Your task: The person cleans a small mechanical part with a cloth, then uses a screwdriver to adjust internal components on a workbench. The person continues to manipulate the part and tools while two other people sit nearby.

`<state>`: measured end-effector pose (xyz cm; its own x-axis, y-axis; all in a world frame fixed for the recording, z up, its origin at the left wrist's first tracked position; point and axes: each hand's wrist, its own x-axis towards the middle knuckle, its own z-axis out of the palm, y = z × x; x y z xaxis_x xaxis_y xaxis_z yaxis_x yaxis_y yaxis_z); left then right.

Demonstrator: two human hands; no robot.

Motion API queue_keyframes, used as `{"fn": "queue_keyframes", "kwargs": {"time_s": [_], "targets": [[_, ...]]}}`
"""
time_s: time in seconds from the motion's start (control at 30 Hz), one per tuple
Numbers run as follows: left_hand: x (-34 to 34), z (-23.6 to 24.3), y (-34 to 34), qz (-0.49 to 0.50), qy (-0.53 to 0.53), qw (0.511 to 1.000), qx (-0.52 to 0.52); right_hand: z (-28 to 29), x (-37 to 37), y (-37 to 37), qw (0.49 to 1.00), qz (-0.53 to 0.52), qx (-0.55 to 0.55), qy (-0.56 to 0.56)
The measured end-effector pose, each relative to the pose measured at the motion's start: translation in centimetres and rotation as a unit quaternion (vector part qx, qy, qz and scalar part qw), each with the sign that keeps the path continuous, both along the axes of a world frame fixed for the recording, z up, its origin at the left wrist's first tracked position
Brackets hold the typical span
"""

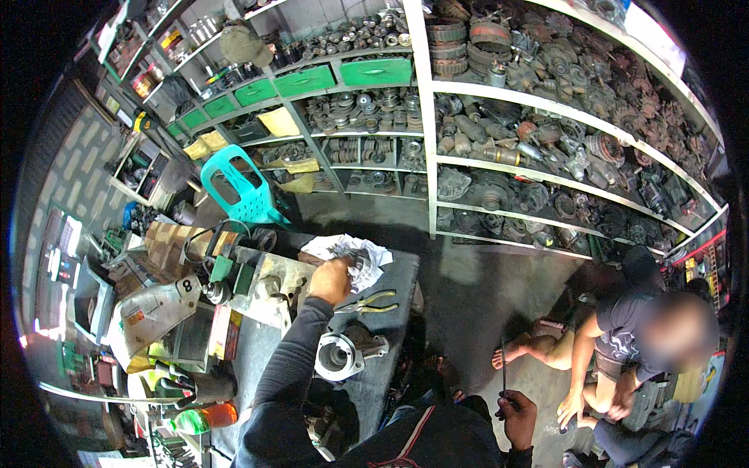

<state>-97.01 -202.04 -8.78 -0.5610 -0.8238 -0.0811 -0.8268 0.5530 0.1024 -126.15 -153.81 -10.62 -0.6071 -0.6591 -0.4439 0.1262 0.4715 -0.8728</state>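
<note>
My left hand [331,282] reaches across the dark workbench [396,300] with its fingers curled, at the edge of a crumpled white sheet [373,265], paper or cloth. Greyish things lie on that sheet; what the fingers hold is hidden. Just nearer lies a pair of pliers [368,303] with pale yellowish handles. A round metal housing [338,356] with a wide bore and a side flange sits on the bench below my left forearm. Off the bench to the right, my right hand [516,419] is closed around a thin dark rod [504,366] that points upward.
A vise-like green machine [221,269] and a bottle with orange liquid [219,414] stand at the left. Beyond the bench is a turquoise plastic chair [238,187]. Shelves [499,165] of metal parts line the back. At the right sits another person [616,335].
</note>
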Motion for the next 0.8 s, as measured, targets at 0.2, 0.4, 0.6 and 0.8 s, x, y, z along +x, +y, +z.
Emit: {"fn": "queue_keyframes", "kwargs": {"time_s": [0.2,0.4,0.6,0.8], "targets": [[-1.5,-2.5,-3.5,0.065,-0.061,0.996,-0.019,0.1,1.3,1.4,0.997,0.015,0.0,0.077],[-1.1,-2.7,-3.5,0.046,0.053,0.993,-0.092,1.1,2.4,3.4,0.998,-0.019,-0.006,0.062],[1.3,4.2,-3.3,0.098,0.507,0.83,0.21,0.9,2.6,2.3,0.998,-0.042,0.023,0.034],[-1.7,5.1,0.3,0.0,0.667,0.625,0.406,1.5,3.2,0.8,0.999,-0.049,-0.016,0.002]]}}
